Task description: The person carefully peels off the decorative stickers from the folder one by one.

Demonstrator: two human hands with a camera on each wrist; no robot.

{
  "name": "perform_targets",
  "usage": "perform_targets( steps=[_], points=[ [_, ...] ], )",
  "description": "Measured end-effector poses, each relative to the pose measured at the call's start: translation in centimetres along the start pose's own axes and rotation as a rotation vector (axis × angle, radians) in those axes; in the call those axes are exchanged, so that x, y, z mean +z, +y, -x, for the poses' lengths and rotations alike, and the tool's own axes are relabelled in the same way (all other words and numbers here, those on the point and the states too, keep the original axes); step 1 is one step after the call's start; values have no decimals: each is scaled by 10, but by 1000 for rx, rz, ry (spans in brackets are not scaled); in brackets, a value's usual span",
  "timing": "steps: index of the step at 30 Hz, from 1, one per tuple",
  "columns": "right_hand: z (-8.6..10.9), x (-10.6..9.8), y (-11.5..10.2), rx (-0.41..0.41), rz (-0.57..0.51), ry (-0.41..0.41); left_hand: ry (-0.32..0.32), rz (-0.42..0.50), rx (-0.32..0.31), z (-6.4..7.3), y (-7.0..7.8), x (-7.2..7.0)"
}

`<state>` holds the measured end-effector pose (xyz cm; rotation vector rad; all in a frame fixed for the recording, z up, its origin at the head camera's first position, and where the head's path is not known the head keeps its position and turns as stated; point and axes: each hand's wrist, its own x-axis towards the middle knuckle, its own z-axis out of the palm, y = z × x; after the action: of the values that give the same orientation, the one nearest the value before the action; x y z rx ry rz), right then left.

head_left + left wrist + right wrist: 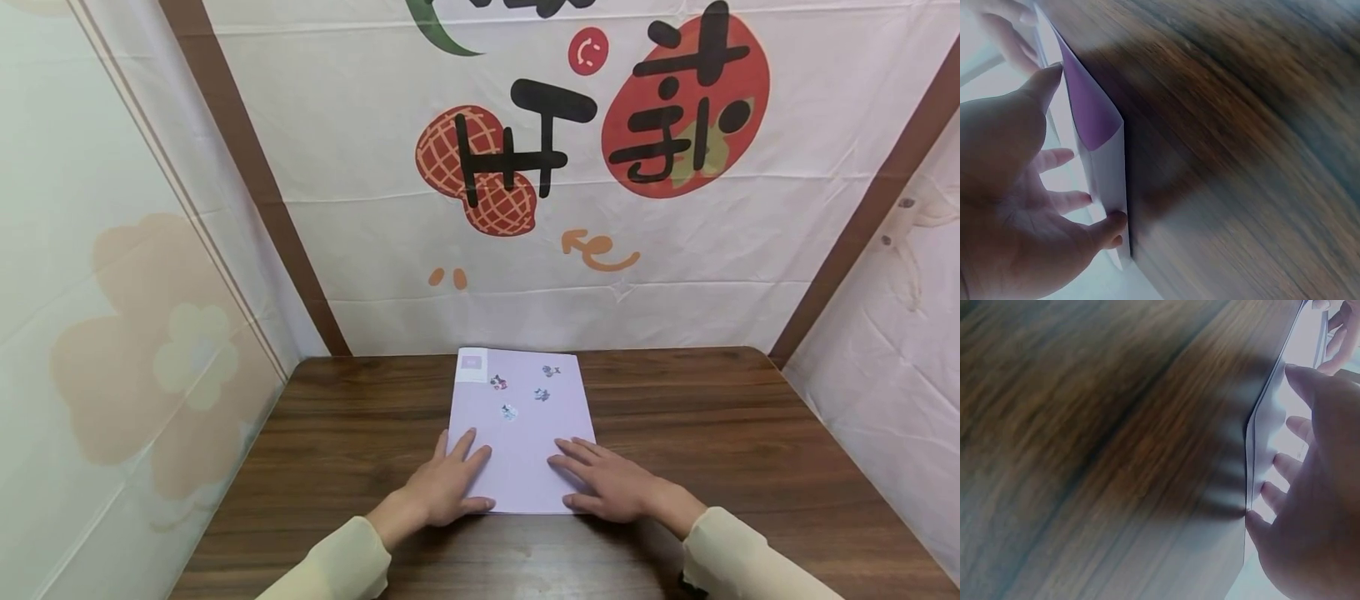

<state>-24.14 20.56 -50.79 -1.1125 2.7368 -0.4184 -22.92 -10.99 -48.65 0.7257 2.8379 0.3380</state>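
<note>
A pale lilac folder (pixel 521 467) lies on the brown wooden table, with several small cartoon stickers and a white label (pixel 472 375) at its far left corner. My left hand (pixel 442 487) rests on its near left part, fingers spread and thumb along the near edge. On the near right part lies my right hand (pixel 615 483), its fingers stretched out over the cover. In the left wrist view the folder's near edge gapes a little and shows a deeper purple inner surface (pixel 1088 106). The right wrist view has the fingertips touching the folder's side (pixel 1259 444).
The wood-grain table (pixel 360 425) reaches back to a white printed cloth (pixel 360 267) hanging behind it. Further cloth panels (pixel 127 467) stand at the left and right sides. A small dark object (pixel 692 588) shows under the right cuff.
</note>
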Motion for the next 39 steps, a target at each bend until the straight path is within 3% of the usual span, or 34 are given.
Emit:
perform_targets(
  steps=[12, 25, 39],
  points=[
    [9, -2, 8, 7, -7, 27, -19, -7, 12, -4, 12, 0],
    [17, -1, 17, -13, -1, 54, 8, -25, 55, -4, 23, 1],
    [21, -4, 19, 7, -7, 48, 10, -49, 63, -5, 25, 7]
  ],
)
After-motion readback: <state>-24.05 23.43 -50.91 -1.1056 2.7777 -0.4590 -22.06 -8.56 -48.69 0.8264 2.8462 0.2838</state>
